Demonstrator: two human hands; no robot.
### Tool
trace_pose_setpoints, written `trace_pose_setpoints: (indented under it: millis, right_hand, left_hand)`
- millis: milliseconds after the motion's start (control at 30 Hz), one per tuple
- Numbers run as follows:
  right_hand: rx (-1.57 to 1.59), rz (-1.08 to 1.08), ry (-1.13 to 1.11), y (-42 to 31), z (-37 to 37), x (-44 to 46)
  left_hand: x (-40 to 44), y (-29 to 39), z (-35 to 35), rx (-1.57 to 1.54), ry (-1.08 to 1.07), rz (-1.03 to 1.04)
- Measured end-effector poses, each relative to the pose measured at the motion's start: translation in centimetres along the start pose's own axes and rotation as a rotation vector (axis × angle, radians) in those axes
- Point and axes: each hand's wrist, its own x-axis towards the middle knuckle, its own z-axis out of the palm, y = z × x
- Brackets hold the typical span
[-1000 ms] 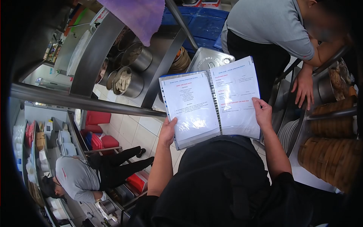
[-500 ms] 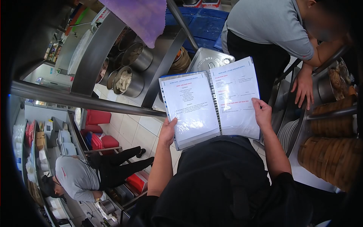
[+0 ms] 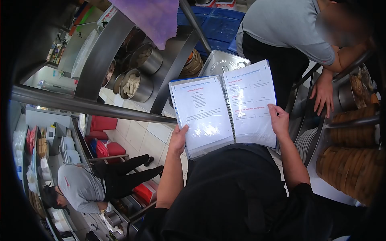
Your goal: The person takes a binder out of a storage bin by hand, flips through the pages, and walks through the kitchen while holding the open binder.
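Observation:
An open ring binder (image 3: 206, 114) with printed pages in clear plastic sleeves lies spread in front of my body. My left hand (image 3: 178, 138) grips its lower left edge, thumb on top of the page. At the right edge, my right hand (image 3: 278, 120) pinches the border of the right page between thumb and fingers. Both pages carry headings in blue and red with black text below, and light glares on the sleeves. The fingers under the binder are hidden.
A person in grey (image 3: 281, 30) leans on a rack at upper right, beside bamboo steamers (image 3: 349, 170) and stacked plates (image 3: 307, 142). Another person (image 3: 80, 186) bends over a counter at lower left. Metal pots (image 3: 136, 86) stand on a shelf behind a steel rail (image 3: 96, 106).
The view has shifted very slightly. Both hands keep the same hold on the binder, and the page stays the same.

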Motion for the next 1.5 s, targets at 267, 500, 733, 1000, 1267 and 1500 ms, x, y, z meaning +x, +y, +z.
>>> trace_pose_setpoints:
  millis: [267, 500, 733, 1000, 1267, 1500]
  right_hand:
    - [0.008, -0.010, -0.002, 0.0, 0.2, 0.2]
    - [0.004, 0.002, 0.005, -0.2, 0.2, -0.1]
    - [0.018, -0.006, 0.021, 0.1, 0.3, -0.2]
    - [0.033, -0.011, 0.027, 0.6, 0.2, -0.1]
    - [0.040, -0.009, 0.032, 0.6, 0.2, 0.0]
    - [0.079, -0.001, 0.037, 0.9, 0.2, 0.0]
  left_hand:
    - [-0.2, 0.3, 0.2, 0.007, 0.013, -0.011]
    - [0.1, 0.0, -0.2, 0.004, 0.006, -0.006]
    - [0.1, 0.1, -0.2, -0.007, 0.004, -0.007]
    - [0.2, -0.1, -0.3, -0.010, -0.003, 0.006]
    - [0.2, 0.2, -0.2, -0.004, -0.005, 0.003]
    - [0.2, 0.4, 0.0, -0.009, -0.007, 0.003]
